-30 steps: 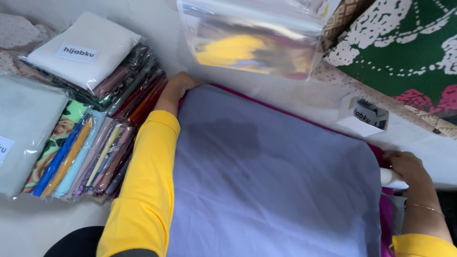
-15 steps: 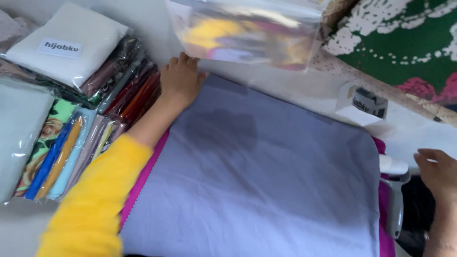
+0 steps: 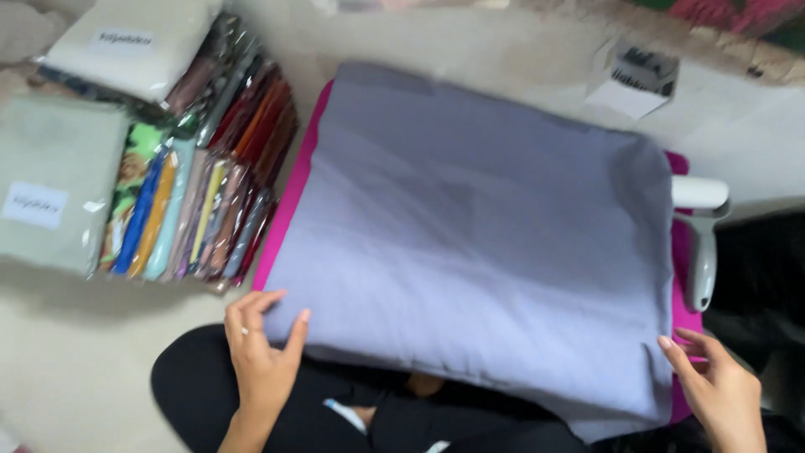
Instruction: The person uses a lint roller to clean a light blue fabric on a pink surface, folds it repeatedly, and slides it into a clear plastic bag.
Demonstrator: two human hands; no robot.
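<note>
Packaged scarves stacked far left, white box at top right, white steamer right, on floor.

Folded cloth: plain lavender-grey. Mat beneath: magenta. Packets, nine o'clock: multicoloured. Handheld appliance, three o'clock: white.

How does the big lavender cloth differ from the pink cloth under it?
The lavender cloth lies on top, spread wide; the pink cloth below shows only as narrow strips at the sides. The lavender is pale, the pink vivid. Both hands touch the lavender one. Both cloths lie flat.
</note>
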